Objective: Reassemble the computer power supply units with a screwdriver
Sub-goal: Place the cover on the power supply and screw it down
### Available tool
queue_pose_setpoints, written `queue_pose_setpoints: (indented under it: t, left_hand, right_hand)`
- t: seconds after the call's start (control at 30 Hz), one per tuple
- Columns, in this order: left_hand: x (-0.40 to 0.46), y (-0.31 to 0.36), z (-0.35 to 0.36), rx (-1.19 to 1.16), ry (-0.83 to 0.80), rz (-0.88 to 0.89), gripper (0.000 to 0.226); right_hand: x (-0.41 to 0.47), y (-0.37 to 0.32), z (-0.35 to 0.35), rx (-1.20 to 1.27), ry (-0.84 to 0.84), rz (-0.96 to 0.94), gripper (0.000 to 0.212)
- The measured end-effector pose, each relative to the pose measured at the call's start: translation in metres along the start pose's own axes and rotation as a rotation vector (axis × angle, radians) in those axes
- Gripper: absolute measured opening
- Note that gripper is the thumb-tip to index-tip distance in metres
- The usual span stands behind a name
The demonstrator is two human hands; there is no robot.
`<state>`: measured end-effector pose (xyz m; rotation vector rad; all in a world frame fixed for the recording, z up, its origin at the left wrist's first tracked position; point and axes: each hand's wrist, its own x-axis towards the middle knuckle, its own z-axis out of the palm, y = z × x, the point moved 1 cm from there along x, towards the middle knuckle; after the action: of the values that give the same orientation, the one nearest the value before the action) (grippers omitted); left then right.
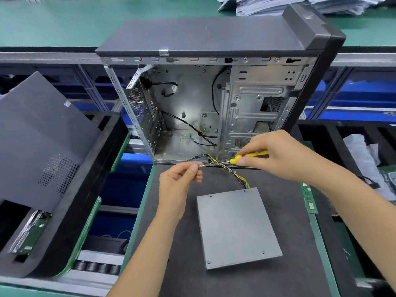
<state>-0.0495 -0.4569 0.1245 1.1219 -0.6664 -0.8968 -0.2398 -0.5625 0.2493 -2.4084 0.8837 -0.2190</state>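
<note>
The head view looks down on a dark work mat with the power supply unit lying flat near the middle, its grey cover up and small screw holes showing at the corners. Its yellow and black cable bundle runs from the far edge toward the open computer case, which stands just beyond the mat with its side panel off.

Both hands hover over the far end of the unit. The right hand grips the yellow handle of the screwdriver, fingers curled round it. The left hand pinches the metal shaft near its tip between thumb and forefinger, the other fingers curled in. Whether a screw sits at the tip cannot be told.

At far left a removed side panel leans on a black tray; a memory stick lies at the mat's right edge.

The risks, as a judgement: a screw being seated on the tip could slip from the pinch and fall among the cables or off the mat. The shaft crosses right above the cable bundle, so a careless swing could snag the wires and drag the unit.
</note>
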Motion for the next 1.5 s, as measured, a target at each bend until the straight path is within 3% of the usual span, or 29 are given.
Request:
queue_pose_setpoints:
  t: [0.2,0.47,0.97,1.1,1.2,1.3,1.5]
  left_hand:
    - [0.001,0.004,-0.004,0.192,-0.024,0.122,0.022]
    - [-0.006,0.002,-0.005,0.154,-0.002,0.099,0.03]
    - [-0.004,-0.002,-0.002,0.063,0.005,0.034,0.023]
    - [-0.004,-0.004,-0.011,0.234,-0.009,0.027,0.021]
    - [-0.01,-0.013,-0.022,0.494,-0.149,-0.008,0.023]
    - [-0.019,-0.021,-0.022,0.502,-0.293,-0.129,0.027]
    - [-0.022,-0.03,-0.02,0.493,-0.335,-0.155,0.027]
  right_hand:
    - [0.006,-0.006,-0.001,-0.075,-0.027,-0.012,0.016]
    - [0.008,-0.006,0.0,-0.036,-0.031,-0.012,0.015]
    - [0.007,-0.007,-0.003,-0.033,-0.019,-0.005,0.012]
    - [0.006,-0.005,-0.006,-0.069,-0.031,-0.015,0.013]
    - [0.005,-0.003,-0.006,-0.141,-0.078,-0.023,0.012]
    - [0.006,-0.005,0.0,-0.257,-0.141,-0.033,0.011]
    - [0.011,-0.007,0.01,-0.432,-0.193,-0.07,0.011]
